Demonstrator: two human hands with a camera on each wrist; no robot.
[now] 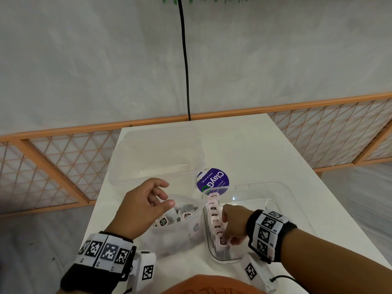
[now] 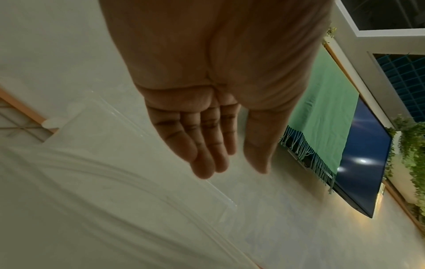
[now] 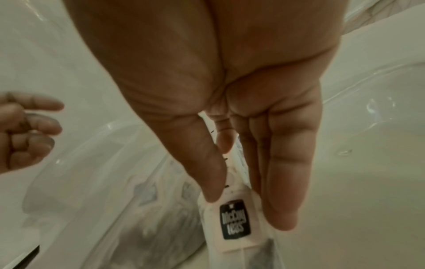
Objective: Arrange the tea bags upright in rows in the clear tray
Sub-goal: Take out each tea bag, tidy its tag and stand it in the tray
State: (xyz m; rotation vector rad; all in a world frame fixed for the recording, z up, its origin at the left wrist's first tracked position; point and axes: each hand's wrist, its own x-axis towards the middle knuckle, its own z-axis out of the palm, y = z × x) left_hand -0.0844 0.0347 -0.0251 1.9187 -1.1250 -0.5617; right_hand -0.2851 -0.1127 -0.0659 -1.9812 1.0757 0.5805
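A person's right hand (image 1: 232, 224) is pinching a pale pink paper tea bag (image 3: 232, 221) upright at the near end of a row running away along the left wall of the clear plastic tray (image 1: 282, 211); the left hand (image 1: 142, 205), relaxed and empty, is hovering over the translucent supply bag (image 1: 180, 225) alongside.

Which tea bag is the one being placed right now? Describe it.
On the white table, find the clear tray on the right. One row of tea bags lines its left wall; it is the nearest one, pinched by the right hand.
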